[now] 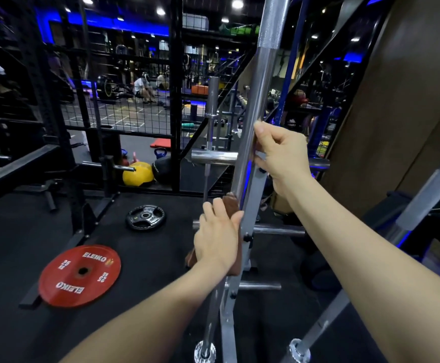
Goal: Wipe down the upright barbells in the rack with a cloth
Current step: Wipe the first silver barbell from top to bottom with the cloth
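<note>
Red Eleiko plate (80, 275) flat on black floor, lower left. Small black plate (146, 216) lies beyond it, well apart. Yellow ball (137, 173) and black ball (162, 169) side by side behind the black wire cage (124, 111). Blue kettlebell (160, 153) behind them.
</note>
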`<state>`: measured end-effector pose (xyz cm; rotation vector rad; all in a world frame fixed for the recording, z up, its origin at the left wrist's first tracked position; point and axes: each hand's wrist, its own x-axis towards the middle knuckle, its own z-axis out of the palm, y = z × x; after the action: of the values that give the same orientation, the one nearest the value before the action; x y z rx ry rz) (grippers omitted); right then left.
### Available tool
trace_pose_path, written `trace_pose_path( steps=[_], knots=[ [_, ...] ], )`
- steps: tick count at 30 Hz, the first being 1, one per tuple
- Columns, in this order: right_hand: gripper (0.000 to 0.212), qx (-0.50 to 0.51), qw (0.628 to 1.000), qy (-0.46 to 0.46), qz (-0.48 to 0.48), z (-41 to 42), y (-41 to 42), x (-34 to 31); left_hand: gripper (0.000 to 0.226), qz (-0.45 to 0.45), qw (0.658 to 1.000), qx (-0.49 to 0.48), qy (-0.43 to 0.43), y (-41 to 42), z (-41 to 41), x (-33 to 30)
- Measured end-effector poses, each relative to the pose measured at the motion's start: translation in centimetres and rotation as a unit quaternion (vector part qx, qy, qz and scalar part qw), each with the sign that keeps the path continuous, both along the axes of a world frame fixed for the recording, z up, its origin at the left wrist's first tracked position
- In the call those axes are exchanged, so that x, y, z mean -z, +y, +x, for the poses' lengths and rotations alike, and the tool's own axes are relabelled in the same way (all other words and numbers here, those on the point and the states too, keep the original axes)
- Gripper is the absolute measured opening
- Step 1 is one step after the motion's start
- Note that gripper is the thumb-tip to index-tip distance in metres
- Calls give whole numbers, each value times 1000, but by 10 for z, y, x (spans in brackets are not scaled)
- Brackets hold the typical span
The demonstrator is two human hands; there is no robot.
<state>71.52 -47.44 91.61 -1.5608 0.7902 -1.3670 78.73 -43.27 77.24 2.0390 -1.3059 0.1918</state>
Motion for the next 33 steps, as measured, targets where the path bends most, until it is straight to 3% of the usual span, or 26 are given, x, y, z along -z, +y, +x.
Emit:
trace_pose_path(
  steps=[4,7,10,12,16,20,25,27,33],
  knots=[
    [38,40,999,0,2,2,-2,-2,58,41,998,28,-29,-5,5,-13],
    [44,50,999,-8,-8,3,1,1,53,-64,996,58,-4,-8,8,-49],
    [33,60,998,-22,-19,5,4,8,54,-135,987,90,-11,-7,14,-63],
    [29,51,998,-33,-23,6,2,13,56,-103,988,116,-3,-3,20,-47],
    [42,61,997,-35,-37,6,-9,25,50,27,992,126,5,-4,24,-4],
    [33,92,994,-39,-35,5,-14,24,52,64,988,144,-5,-3,25,-1],
    [30,110,992,-31,-56,7,-6,25,50,-109,980,164,10,-7,24,-70],
    [34,116,991,-18,-71,7,-3,27,47,-139,974,179,18,-6,23,-86],
    [37,106,992,-52,-52,8,1,28,50,-1,984,177,-12,6,26,-11]
  ],
)
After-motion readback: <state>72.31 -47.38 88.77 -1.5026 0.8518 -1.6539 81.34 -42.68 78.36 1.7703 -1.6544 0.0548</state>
